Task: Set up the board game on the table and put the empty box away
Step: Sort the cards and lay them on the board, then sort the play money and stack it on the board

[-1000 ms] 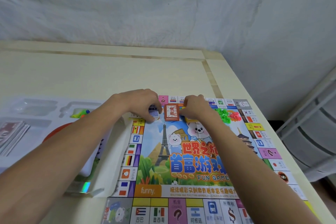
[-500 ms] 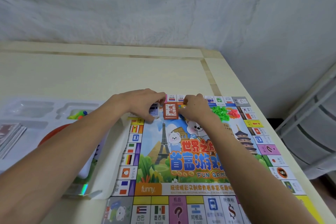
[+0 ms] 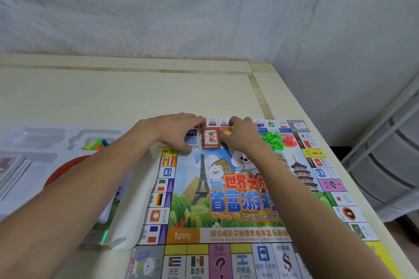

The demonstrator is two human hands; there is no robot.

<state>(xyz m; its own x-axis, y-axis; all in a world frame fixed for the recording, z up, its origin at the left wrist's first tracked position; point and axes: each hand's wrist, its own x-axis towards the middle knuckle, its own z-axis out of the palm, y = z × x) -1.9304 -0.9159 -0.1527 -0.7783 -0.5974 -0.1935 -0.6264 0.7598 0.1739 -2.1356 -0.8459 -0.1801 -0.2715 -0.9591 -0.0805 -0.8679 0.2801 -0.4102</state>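
Looks like we're mid-setup: the board is already flat on the desk, and both hands are at its far edge sorting card decks. The left hand has its fingers curled round a bluish deck, while the right hand is bent over a yellowish deck, though I can't tell if it's actually gripping. An orange deck sits between them. Next it probably needs squaring those stacks side by side. The green and red houses lie just right of the hands, easy to knock. The box tray on the left isn't empty yet: pawns and paper money are inside.
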